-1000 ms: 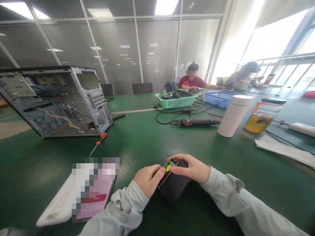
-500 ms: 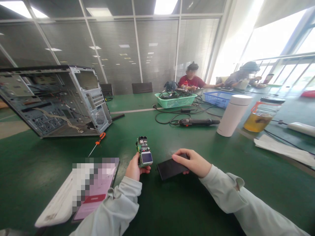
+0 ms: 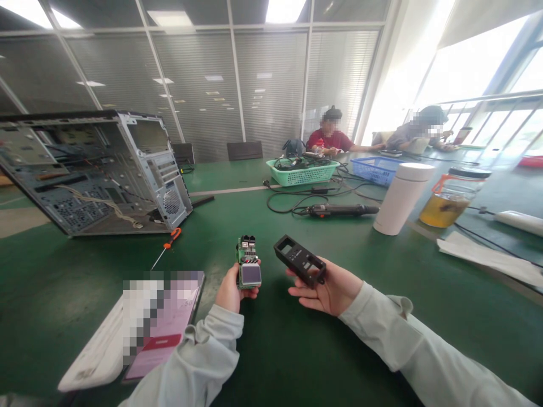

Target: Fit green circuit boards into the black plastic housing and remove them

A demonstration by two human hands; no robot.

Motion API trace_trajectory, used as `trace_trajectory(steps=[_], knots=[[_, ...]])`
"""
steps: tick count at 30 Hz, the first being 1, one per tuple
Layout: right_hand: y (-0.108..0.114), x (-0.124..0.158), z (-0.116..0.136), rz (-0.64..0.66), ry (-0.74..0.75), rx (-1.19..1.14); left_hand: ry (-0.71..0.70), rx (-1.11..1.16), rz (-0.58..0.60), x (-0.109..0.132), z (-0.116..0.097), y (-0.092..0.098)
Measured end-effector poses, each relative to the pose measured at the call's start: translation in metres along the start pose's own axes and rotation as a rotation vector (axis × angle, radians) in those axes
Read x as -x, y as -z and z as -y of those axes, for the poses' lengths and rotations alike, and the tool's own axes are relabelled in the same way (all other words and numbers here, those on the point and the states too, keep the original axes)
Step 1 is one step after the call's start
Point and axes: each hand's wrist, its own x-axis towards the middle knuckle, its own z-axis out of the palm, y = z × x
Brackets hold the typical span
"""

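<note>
My left hand (image 3: 231, 291) is closed around a small green circuit board (image 3: 248, 263) with a little screen, held upright above the green table (image 3: 297, 350). My right hand (image 3: 328, 288) lies palm up and grips a black plastic casing (image 3: 299, 260) with rectangular cut-outs, tilted so its open face shows. The two parts are apart, a few centimetres from each other. Both sleeves are pale grey.
An open computer case (image 3: 93, 169) stands at the left with an orange-handled screwdriver (image 3: 167, 244) before it. A booklet (image 3: 163, 328) lies near my left arm. A white flask (image 3: 401, 198), a jar (image 3: 449, 200), a power tool (image 3: 339, 210) and two baskets (image 3: 303, 172) stand further back. Two people sit at the far end.
The board and black casing were together under both hands; my left hand pulled the board out and raised it, and my right hand has turned the casing over and lifted it.
</note>
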Motion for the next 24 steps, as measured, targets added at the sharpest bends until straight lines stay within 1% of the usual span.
trace_trajectory(steps=[3, 5, 7, 9, 13, 15, 17, 19, 20, 22, 24], knots=[[0.0, -0.002, 0.001, 0.021, 0.009, -0.013, -0.001, -0.007, -0.005, 0.0, 0.0, 0.0], [-0.002, -0.001, 0.0, 0.001, 0.035, -0.01, -0.006, -0.018, -0.009, 0.0, 0.001, 0.0], [-0.005, 0.0, -0.001, -0.028, 0.085, 0.015, -0.012, -0.028, -0.012, 0.0, 0.002, 0.0], [-0.005, -0.001, -0.004, -0.026, 0.16, 0.105, -0.019, -0.035, -0.012, 0.0, 0.003, 0.001], [0.003, -0.009, -0.009, 0.018, 0.453, 0.418, -0.035, -0.04, -0.002, -0.002, 0.005, 0.003], [0.009, -0.013, -0.011, -0.007, 0.624, 0.544, -0.042, -0.043, 0.001, -0.003, 0.006, 0.003], [0.012, -0.014, -0.013, -0.084, 0.875, 0.788, -0.044, -0.045, 0.001, -0.004, 0.006, 0.004], [0.012, -0.011, -0.014, -0.199, 1.175, 1.139, -0.039, -0.047, 0.002, -0.005, 0.006, 0.004], [0.011, -0.008, -0.014, -0.248, 1.296, 1.293, -0.034, -0.049, 0.003, -0.005, 0.006, 0.004], [0.007, 0.0, -0.016, -0.303, 1.426, 1.489, -0.03, -0.052, 0.006, -0.005, 0.006, 0.004], [0.007, 0.01, -0.017, -0.342, 1.451, 1.583, -0.028, -0.054, 0.004, -0.005, 0.006, 0.004]])
